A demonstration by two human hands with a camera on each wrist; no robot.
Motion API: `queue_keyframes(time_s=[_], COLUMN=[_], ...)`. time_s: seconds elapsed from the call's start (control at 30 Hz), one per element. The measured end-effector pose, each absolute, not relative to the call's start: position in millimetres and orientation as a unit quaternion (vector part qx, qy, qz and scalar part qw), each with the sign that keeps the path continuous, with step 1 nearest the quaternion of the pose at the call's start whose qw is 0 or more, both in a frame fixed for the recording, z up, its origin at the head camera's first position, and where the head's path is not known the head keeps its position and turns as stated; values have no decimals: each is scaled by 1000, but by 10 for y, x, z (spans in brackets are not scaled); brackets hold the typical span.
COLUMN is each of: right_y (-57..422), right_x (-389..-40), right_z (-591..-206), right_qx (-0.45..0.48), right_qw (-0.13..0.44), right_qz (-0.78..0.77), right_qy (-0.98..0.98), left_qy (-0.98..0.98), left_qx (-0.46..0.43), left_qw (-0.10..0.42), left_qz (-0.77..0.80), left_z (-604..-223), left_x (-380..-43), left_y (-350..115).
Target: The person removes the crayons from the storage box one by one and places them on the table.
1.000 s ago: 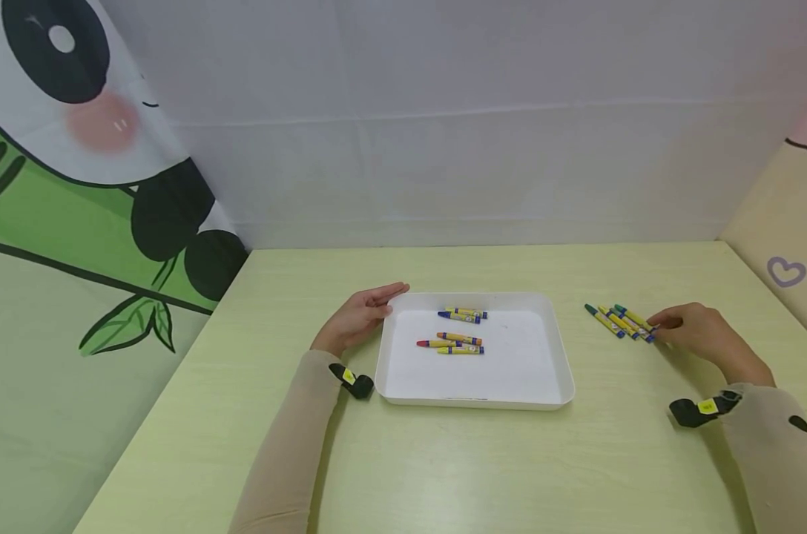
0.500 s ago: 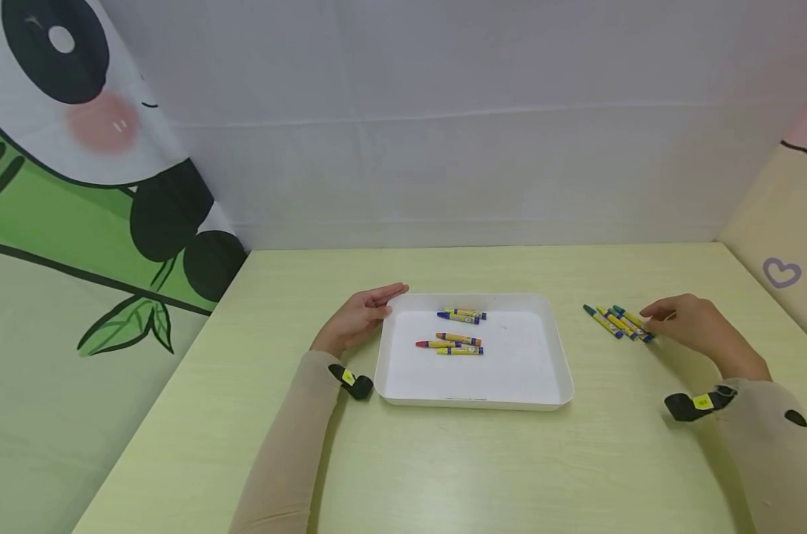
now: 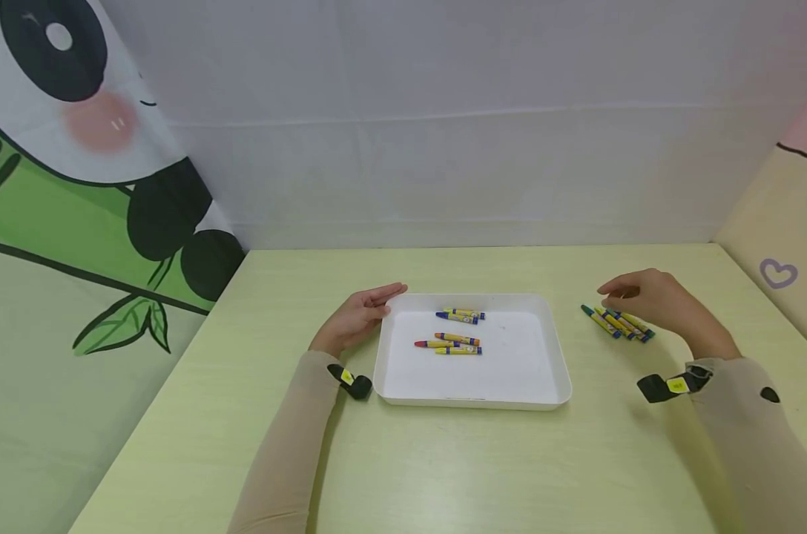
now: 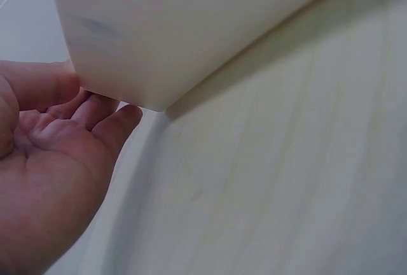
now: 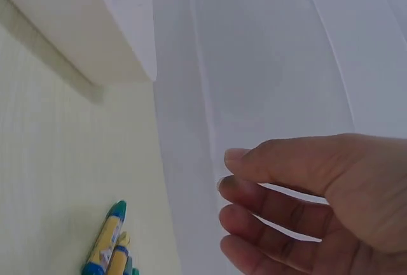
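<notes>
Our left hand (image 3: 351, 320) touches the tray (image 3: 517, 371), fingers extended; our right hand (image 3: 659, 302), loosely parted, could scatter crayons (image 3: 621, 324) by brushing them.

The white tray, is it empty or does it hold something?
Not empty: in the head view, five crayons lie inside the white tray, leaving much of it bare.

Pale yellow-green, wood-grained table (image 3: 457, 467); on it, one shallow white rectangular tray (image 3: 520, 371). Nearby, right: bunched yellow-wrapped crayons (image 3: 617, 324).
</notes>
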State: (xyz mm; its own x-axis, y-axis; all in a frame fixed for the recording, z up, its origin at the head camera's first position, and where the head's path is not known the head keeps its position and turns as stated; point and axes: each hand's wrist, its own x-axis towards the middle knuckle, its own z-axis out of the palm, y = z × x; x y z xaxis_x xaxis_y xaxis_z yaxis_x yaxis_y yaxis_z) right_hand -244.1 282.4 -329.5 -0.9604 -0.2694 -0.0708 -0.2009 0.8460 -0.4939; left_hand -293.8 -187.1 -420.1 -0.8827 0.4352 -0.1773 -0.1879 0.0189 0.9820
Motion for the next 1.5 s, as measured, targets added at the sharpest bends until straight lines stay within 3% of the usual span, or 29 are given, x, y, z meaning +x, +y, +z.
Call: queue_keyframes(time_s=[0.6, 1.5], right_y=[2000, 1182], right_x=[-2531, -2774], right_z=[-3144, -3542], right_qx=[-191, -262], right_qw=[127, 209], right_qz=[-288, -250], right_qy=[930, 908], left_qy=[678, 673], left_qx=[88, 91], left_qw=[225, 226], left_qz=[695, 698], left_z=[-4220, -4228], left_x=[-2960, -2968], left_y=[-1867, -1870])
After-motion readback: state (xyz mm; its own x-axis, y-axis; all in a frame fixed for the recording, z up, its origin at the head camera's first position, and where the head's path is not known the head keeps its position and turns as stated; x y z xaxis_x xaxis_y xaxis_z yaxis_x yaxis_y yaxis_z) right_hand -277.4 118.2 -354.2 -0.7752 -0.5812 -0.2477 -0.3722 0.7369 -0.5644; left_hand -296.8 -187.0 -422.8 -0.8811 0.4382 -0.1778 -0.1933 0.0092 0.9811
